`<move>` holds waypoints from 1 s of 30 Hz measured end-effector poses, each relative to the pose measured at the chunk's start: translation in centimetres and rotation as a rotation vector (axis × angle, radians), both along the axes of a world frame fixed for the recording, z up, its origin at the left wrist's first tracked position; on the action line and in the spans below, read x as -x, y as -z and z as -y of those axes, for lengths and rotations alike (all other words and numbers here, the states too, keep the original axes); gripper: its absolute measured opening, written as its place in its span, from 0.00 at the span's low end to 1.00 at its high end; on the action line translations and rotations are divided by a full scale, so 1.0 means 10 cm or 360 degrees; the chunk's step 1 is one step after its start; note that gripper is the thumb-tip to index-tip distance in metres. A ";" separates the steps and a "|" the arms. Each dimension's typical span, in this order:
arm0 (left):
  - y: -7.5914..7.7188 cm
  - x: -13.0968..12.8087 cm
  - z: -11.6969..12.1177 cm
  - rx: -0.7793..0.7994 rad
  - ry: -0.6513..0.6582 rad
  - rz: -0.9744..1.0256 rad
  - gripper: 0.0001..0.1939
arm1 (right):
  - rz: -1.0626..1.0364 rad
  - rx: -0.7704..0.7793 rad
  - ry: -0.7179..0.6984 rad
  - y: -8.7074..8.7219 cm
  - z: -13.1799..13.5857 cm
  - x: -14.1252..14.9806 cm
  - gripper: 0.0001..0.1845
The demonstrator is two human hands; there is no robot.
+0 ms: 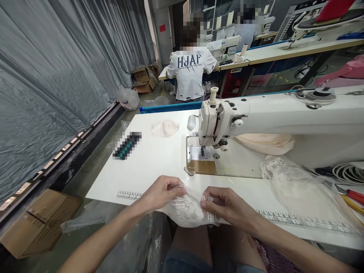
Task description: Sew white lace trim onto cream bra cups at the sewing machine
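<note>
A piece of white lace fabric (187, 210) hangs between my two hands at the front edge of the sewing table. My left hand (166, 192) pinches its upper left edge. On the other side, my right hand (220, 203) grips the scalloped trim between thumb and fingers. Both hands are in front of the white sewing machine (213, 121), apart from its needle area (202, 151). A small pale lace piece (165, 128) lies flat on the far left of the table (153, 167).
Folded cream fabric (265, 143) sits beneath the machine arm, with sheer lace fabric (295, 185) to the right. Red-handled tools (355, 196) lie at the right edge. Cardboard boxes (40, 222) stand on the floor. Another person (190, 72) sits ahead at a table.
</note>
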State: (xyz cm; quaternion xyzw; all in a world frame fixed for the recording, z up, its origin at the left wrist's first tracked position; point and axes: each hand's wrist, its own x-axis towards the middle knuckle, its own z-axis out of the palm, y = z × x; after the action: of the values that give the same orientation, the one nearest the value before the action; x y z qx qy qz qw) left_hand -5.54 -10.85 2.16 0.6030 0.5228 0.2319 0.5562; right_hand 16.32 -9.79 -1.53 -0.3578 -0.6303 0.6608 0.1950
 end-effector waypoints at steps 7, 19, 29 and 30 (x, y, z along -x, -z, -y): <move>-0.06 -0.05 -1.13 -0.0518 0.0743 -0.0816 0.09 | 0.0760 -0.1056 0.0168 0.12 -0.47 -0.02 0.24; 0.25 -0.26 -1.79 -0.0448 0.0964 -0.0825 0.06 | 0.0718 -0.2286 -0.0060 0.36 -0.80 -0.32 0.19; 0.55 -0.46 -1.25 -0.1486 0.0268 -0.1177 0.13 | 0.0748 -0.2309 -0.0036 0.55 -0.89 -0.32 0.20; 0.58 -0.47 -1.18 -0.1582 0.0373 -0.1158 0.11 | 0.0729 -0.2311 -0.0028 0.55 -0.89 -0.33 0.19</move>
State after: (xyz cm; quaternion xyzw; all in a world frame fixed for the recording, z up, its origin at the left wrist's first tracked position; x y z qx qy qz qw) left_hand -0.80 0.95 -3.67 0.8832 0.4389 0.1646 0.0174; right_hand 19.64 -0.86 -7.01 -0.2630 -0.9344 -0.0089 0.2403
